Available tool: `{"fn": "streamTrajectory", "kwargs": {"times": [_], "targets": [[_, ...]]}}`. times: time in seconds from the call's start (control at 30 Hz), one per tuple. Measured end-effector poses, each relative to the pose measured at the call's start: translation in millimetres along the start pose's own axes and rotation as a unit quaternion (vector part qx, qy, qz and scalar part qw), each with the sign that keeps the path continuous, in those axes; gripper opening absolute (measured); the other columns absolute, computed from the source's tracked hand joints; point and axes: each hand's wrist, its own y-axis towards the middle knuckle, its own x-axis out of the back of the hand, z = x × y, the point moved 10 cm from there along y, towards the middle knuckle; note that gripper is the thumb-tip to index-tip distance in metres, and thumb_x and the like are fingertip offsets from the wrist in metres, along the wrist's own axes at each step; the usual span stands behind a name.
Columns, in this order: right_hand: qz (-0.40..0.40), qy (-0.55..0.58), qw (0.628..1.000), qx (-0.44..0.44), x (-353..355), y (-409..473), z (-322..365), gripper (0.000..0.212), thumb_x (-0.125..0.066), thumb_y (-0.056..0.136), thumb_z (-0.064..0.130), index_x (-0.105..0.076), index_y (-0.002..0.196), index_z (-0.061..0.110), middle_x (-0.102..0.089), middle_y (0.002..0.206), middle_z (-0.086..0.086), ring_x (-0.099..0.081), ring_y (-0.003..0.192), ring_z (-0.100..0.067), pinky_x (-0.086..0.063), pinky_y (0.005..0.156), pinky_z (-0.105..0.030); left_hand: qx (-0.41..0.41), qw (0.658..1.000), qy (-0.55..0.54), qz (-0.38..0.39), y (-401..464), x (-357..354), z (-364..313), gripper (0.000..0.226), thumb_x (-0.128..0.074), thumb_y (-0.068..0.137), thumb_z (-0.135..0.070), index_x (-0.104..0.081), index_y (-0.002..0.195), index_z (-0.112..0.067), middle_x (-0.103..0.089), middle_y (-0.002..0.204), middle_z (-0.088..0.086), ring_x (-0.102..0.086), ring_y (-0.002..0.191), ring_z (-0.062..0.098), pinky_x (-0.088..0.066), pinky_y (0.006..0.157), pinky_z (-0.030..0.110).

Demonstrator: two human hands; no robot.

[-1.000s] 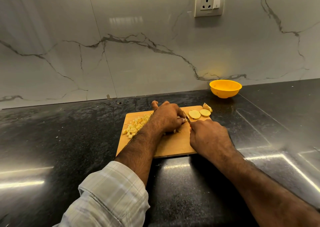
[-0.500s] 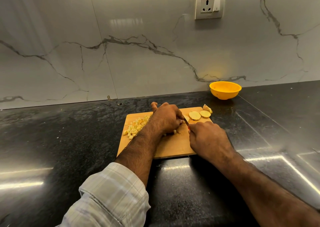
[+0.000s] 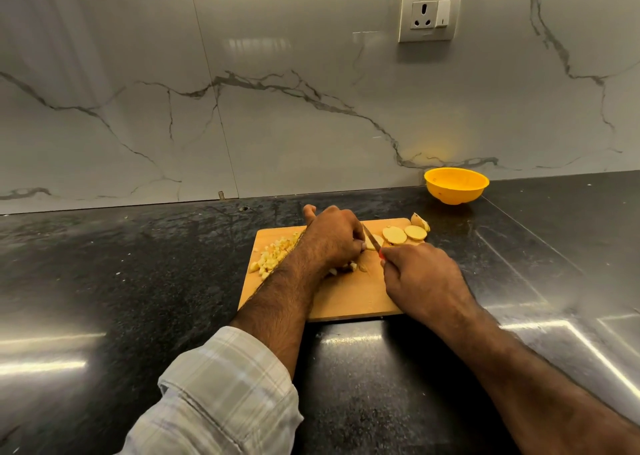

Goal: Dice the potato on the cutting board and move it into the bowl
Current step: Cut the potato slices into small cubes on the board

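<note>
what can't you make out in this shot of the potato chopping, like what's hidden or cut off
Head view only:
- The piece being cut: hidden under the left hand.
- The knife: its handle is buried in the right hand; only part of the blade shows.
- The yellow bowl: its inside is hard to read at this angle.
- The diced potato: partly covered by the left forearm, count unclear.
- The cutting board: its middle is covered by both hands.

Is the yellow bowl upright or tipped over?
Upright: the yellow bowl sits on its base on the counter, rim facing up.
</note>
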Motion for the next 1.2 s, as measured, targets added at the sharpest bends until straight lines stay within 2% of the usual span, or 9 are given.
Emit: {"fn": "streamTrajectory", "kwargs": {"times": [0.13, 0.27, 0.43, 0.63, 0.8, 0.97, 1.2], "targets": [[0.054, -0.040, 0.998, 0.012, -9, 2, 9, 0.026, -0.049, 0.103, 0.035, -0.070, 0.117, 0.030, -0.067, 0.103, 0.003, -0.061, 0.091, -0.018, -0.058, 0.080, -0.038, 0.002, 1.000, -0.004, 0.007, 2, -1, 2, 0.014, -0.073, 0.096, -0.042, -0.080, 0.106, -0.035, -0.069, 0.127, -0.017, -0.043, 0.141, 0.015, -0.008, 0.121, 0.066], [0.073, -0.030, 0.997, -0.004, -15, 14, 9, 0.024, -0.053, 0.103, 0.035, -0.068, 0.120, 0.027, -0.067, 0.105, 0.002, -0.063, 0.095, -0.018, -0.060, 0.085, -0.040, 0.009, 1.000, -0.016, 0.018, 1, -3, 6, 0.012, -0.073, 0.096, -0.037, -0.080, 0.105, -0.035, -0.068, 0.128, -0.019, -0.044, 0.140, 0.014, -0.011, 0.120, 0.064], [0.011, 0.001, 1.000, 0.002, -6, 8, 1, 0.033, -0.046, 0.105, 0.039, -0.069, 0.125, 0.028, -0.071, 0.108, 0.003, -0.064, 0.094, -0.017, -0.060, 0.084, -0.041, 0.011, 0.999, -0.026, 0.025, 0, -2, 9, 0.012, -0.072, 0.096, -0.036, -0.080, 0.105, -0.035, -0.068, 0.128, -0.018, -0.042, 0.141, 0.014, -0.010, 0.120, 0.065], [0.029, -0.035, 0.999, 0.025, -13, 7, 9, 0.027, -0.046, 0.104, 0.036, -0.071, 0.112, 0.028, -0.066, 0.096, 0.004, -0.061, 0.086, -0.017, -0.059, 0.078, -0.038, 0.015, 0.999, -0.031, 0.023, 0, -2, 10, 0.011, -0.073, 0.095, -0.038, -0.079, 0.105, -0.037, -0.064, 0.130, -0.017, -0.038, 0.142, 0.016, -0.009, 0.120, 0.066], [0.058, -0.028, 0.998, 0.009, -16, 19, 10, 0.029, -0.050, 0.105, 0.037, -0.069, 0.124, 0.029, -0.069, 0.107, 0.001, -0.063, 0.097, -0.019, -0.059, 0.085, -0.039, 0.020, 0.999, -0.033, 0.020, -1, -2, 12, 0.010, -0.075, 0.094, -0.039, -0.079, 0.103, -0.039, -0.061, 0.130, -0.015, -0.037, 0.140, 0.018, -0.010, 0.119, 0.065], [0.012, -0.012, 1.000, 0.018, -6, 8, 7, 0.035, -0.044, 0.107, 0.040, -0.066, 0.131, 0.028, -0.070, 0.117, 0.001, -0.064, 0.103, -0.020, -0.059, 0.087, -0.039, 0.024, 0.999, -0.030, 0.021, -1, -2, 14, 0.010, -0.073, 0.095, -0.041, -0.078, 0.104, -0.040, -0.059, 0.136, -0.014, -0.034, 0.144, 0.019, -0.009, 0.119, 0.067], [0.051, -0.026, 0.998, 0.024, -16, 15, 12, 0.031, -0.050, 0.104, 0.039, -0.070, 0.125, 0.030, -0.068, 0.101, 0.004, -0.062, 0.092, -0.015, -0.060, 0.083, -0.038, 0.023, 0.999, -0.030, 0.015, -2, 0, 12, 0.007, -0.073, 0.095, -0.041, -0.079, 0.100, -0.041, -0.060, 0.133, -0.015, -0.036, 0.142, 0.018, -0.009, 0.119, 0.067]]}}
